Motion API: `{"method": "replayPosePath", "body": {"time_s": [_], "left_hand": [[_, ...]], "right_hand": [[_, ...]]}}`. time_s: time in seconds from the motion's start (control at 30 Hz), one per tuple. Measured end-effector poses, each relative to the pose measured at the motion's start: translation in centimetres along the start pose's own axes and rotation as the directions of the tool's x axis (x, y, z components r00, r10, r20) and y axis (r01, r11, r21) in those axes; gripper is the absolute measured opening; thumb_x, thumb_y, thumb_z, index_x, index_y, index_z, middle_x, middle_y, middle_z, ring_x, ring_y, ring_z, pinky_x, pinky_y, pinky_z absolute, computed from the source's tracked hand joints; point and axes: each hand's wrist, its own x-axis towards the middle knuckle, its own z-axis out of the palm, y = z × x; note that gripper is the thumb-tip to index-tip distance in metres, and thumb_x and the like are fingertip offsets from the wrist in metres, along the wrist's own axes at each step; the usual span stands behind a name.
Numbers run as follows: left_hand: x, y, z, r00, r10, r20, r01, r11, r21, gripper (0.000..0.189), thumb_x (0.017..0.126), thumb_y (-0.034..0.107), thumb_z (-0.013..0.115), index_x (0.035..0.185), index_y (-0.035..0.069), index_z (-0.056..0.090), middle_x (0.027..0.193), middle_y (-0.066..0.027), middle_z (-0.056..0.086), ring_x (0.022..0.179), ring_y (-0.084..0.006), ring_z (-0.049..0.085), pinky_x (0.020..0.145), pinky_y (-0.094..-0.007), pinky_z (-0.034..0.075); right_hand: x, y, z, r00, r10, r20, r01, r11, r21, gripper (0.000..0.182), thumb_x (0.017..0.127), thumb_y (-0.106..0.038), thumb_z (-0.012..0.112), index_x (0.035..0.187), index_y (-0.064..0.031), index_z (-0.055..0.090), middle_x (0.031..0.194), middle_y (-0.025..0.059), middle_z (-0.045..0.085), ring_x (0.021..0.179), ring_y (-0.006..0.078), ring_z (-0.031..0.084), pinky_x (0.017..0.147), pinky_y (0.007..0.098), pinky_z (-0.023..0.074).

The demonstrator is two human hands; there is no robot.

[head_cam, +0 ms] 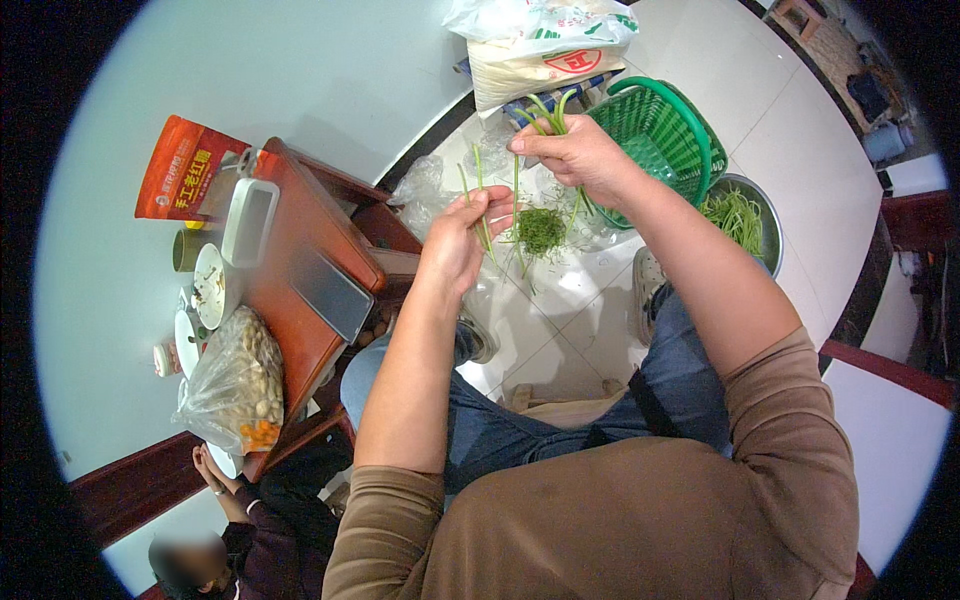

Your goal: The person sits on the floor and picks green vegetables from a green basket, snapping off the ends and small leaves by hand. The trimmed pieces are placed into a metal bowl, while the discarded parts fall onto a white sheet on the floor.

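Note:
My left hand holds a couple of thin green vegetable stems between thumb and fingers, the other fingers partly spread. Slightly higher and to the right, my right hand grips a small bunch of green stems. One long stem hangs from its fingertips, passing close by my left fingers; whether they touch it I cannot tell. Under both hands, a heap of dark green trimmings lies on the floor among scattered bits and clear plastic. A metal basin at right contains cut green stems.
A green plastic basket stands beyond my right hand, near a white plastic sack. On the wooden table at left are a smartphone, bowls and a bag of peanuts. Another person sits at lower left.

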Motion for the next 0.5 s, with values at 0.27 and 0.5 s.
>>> {"method": "replayPosePath", "body": {"time_s": [0.27,0.5], "left_hand": [[-0.3,0.4,-1.5,0.977,0.047,0.206,-0.058,0.997,0.045,0.021,0.082,0.015,0.061,0.096,-0.001,0.06,0.079,-0.0011,0.062,0.044,-0.0006,0.026,0.039,-0.0169,0.018],[-0.2,0.3,-1.7,0.981,0.144,0.131,-0.166,0.97,0.178,0.025,0.08,0.019,0.065,0.095,0.0,0.061,0.082,-0.0048,0.064,0.045,-0.0009,0.028,0.041,-0.017,0.021]], "right_hand": [[-0.5,0.3,1.6,1.0,-0.024,0.003,0.024,0.994,-0.11,0.022,0.075,-0.023,0.072,0.087,-0.0061,0.066,0.051,-0.0097,0.041,0.042,0.0012,0.027,0.039,0.0194,0.0189],[-0.3,0.4,1.4,0.998,-0.038,0.046,0.044,0.989,-0.138,0.024,0.073,-0.02,0.072,0.091,-0.0042,0.066,0.054,-0.0084,0.045,0.042,0.0011,0.028,0.04,0.0191,0.0192]]}}
